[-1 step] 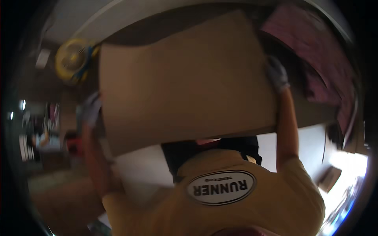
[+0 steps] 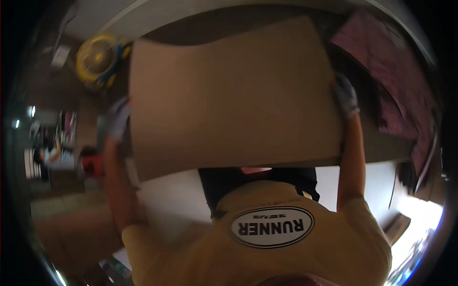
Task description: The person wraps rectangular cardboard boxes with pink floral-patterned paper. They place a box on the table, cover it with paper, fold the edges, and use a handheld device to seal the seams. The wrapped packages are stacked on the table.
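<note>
A large brown cardboard sheet [image 2: 234, 100] spans the middle of the view, slightly bowed, above a dark tabletop. My left hand [image 2: 120, 118], in a pale glove and blurred, grips its left edge. On the opposite side my right hand [image 2: 345, 95], gloved in light grey, is closed on the right edge; its fingertips are partly hidden at the sheet. Both forearms reach forward from the lower part of the picture, one on either side of the cardboard.
Pink fabric [image 2: 381, 66] lies on the dark table [image 2: 386, 136] at the right. A yellow and blue fan [image 2: 98, 59] stands at the far left. Further left are a red object [image 2: 91, 162] and another person [image 2: 52, 155]. A brown box [image 2: 397, 228] sits low at the right.
The whole view has shifted and turned slightly, so the fan, fabric, sheet and hands appear a little further right. Both hands keep their hold on the cardboard sheet.
</note>
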The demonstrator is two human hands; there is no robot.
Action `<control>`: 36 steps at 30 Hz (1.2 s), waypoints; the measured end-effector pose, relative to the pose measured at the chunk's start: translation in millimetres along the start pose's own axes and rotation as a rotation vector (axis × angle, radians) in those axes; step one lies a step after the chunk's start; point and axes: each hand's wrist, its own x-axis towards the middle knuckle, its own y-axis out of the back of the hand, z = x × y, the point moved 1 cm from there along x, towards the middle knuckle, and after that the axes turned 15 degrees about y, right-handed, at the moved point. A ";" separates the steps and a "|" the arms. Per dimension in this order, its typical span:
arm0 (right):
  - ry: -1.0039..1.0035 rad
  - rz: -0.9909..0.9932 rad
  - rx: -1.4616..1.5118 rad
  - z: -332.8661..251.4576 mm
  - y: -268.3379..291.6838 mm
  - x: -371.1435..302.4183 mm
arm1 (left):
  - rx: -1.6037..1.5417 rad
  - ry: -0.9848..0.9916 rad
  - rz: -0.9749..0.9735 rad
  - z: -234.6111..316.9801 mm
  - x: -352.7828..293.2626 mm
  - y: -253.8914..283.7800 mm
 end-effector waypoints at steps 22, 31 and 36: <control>0.095 -0.159 0.210 -3.9 -12.1 -2.2 | 0.852 -0.194 0.333 77.9 10.1 -188.5; 0.131 -0.150 0.145 -3.1 -12.9 1.0 | 0.878 -0.112 0.476 35.5 31.5 -232.6; 0.139 -0.136 0.097 1.3 -6.4 0.9 | 0.801 0.057 0.139 68.7 28.8 -221.7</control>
